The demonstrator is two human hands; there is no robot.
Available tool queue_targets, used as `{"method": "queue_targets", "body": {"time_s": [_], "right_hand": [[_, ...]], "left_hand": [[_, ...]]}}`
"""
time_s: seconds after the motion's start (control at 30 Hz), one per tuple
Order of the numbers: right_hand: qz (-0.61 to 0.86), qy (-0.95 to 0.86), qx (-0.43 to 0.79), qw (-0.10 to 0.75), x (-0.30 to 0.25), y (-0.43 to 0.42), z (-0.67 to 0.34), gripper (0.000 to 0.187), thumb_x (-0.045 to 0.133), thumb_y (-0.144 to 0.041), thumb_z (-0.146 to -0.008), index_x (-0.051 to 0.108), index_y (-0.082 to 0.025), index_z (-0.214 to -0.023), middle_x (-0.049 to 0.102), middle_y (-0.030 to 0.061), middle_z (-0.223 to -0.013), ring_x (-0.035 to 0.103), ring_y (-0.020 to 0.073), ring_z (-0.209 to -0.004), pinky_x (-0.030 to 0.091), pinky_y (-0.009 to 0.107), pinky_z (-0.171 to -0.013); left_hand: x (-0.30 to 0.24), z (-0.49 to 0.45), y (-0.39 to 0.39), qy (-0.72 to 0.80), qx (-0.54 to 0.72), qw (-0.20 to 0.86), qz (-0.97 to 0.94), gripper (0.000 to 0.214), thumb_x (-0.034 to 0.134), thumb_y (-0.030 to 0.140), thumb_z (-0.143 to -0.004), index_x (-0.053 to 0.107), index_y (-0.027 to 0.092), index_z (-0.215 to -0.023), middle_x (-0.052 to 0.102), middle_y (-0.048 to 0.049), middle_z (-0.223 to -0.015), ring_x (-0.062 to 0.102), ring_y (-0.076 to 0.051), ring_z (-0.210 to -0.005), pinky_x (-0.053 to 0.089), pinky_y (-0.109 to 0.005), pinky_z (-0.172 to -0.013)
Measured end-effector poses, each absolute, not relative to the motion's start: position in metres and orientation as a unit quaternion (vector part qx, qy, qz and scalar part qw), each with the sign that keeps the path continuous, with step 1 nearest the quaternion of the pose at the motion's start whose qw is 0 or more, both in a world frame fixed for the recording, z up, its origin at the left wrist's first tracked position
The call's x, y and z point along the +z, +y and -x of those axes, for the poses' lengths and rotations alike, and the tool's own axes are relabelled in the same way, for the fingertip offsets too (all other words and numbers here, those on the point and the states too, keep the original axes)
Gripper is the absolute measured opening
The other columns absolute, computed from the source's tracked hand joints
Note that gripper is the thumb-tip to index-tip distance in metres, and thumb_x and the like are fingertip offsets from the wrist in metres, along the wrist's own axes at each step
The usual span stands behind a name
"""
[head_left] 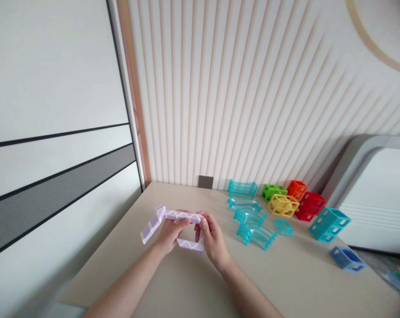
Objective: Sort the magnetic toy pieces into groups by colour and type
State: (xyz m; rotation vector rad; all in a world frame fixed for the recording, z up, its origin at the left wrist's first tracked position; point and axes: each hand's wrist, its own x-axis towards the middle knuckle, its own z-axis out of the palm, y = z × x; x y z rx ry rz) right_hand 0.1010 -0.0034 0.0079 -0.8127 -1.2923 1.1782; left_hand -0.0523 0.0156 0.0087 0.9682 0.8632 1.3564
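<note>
A lilac and white folding snake puzzle is held above the table between both hands. It is bent at several joints: one straight piece slants down at the left, a long bar runs across the top, and the right end folds down and back to the left. My left hand is closed on the top bar near its left part, thumb in front. My right hand grips the right-hand corner, thumb on the top of the bend. Some of its fingers are hidden behind the puzzle.
On the beige table, several clear teal track pieces lie right of my hands. Beyond them stand green, yellow, orange, red, teal and blue open-sided blocks. A ribbed wall with a socket borders the back.
</note>
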Motion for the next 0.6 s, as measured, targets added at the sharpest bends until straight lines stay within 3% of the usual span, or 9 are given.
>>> {"method": "queue_targets", "body": {"time_s": [0.07,0.17,0.27,0.43,0.6], "right_hand": [[0.344,-0.564,0.481,0.577,0.008,-0.006,-0.100,0.050,0.053,-0.066,-0.094,0.057,-0.019,-0.112,0.060,-0.0007,-0.077,0.055,0.0120,-0.057,0.046,0.024,-0.055],[0.346,-0.577,0.461,0.578,0.008,-0.009,-0.100,0.046,0.052,-0.063,-0.097,0.058,-0.020,-0.112,0.062,0.0014,-0.083,0.056,0.0124,-0.061,0.047,0.025,-0.059],[0.356,-0.586,0.463,0.562,0.009,-0.011,-0.101,0.046,0.052,-0.063,-0.096,0.058,-0.019,-0.110,0.061,0.0002,-0.078,0.055,0.0125,-0.059,0.046,0.025,-0.056],[0.380,-0.578,0.496,0.525,0.011,-0.007,-0.102,0.055,0.051,-0.070,-0.093,0.057,-0.018,-0.109,0.053,-0.0058,-0.059,0.047,0.0111,-0.047,0.037,0.022,-0.046],[0.428,-0.557,0.537,0.468,0.011,0.004,-0.108,0.069,0.056,-0.083,-0.079,0.062,-0.016,-0.094,0.051,-0.0059,-0.052,0.042,0.0100,-0.043,0.030,0.023,-0.044]], "left_hand": [[0.011,0.052,0.014,0.360,0.576,0.614,-0.403,0.044,0.093,0.044,-0.057,0.072,0.017,-0.083,0.067,0.0008,-0.067,0.061,-0.016,-0.065,0.044,-0.026,-0.060],[0.013,0.054,0.014,0.295,0.553,0.658,-0.418,0.043,0.094,0.042,-0.059,0.071,0.017,-0.087,0.070,-0.0015,-0.074,0.064,-0.018,-0.072,0.049,-0.029,-0.069],[0.014,0.056,0.015,0.280,0.543,0.671,-0.420,0.042,0.095,0.035,-0.057,0.070,0.018,-0.086,0.072,-0.0009,-0.075,0.064,-0.018,-0.072,0.049,-0.029,-0.070],[0.014,0.063,0.019,0.336,0.555,0.610,-0.455,0.037,0.094,0.034,-0.058,0.070,0.017,-0.082,0.070,0.0015,-0.071,0.062,-0.016,-0.071,0.047,-0.027,-0.069],[0.011,0.070,0.025,0.383,0.507,0.523,-0.568,0.028,0.086,0.034,-0.068,0.071,0.018,-0.084,0.070,-0.0005,-0.076,0.064,-0.019,-0.073,0.050,-0.029,-0.068]]}}
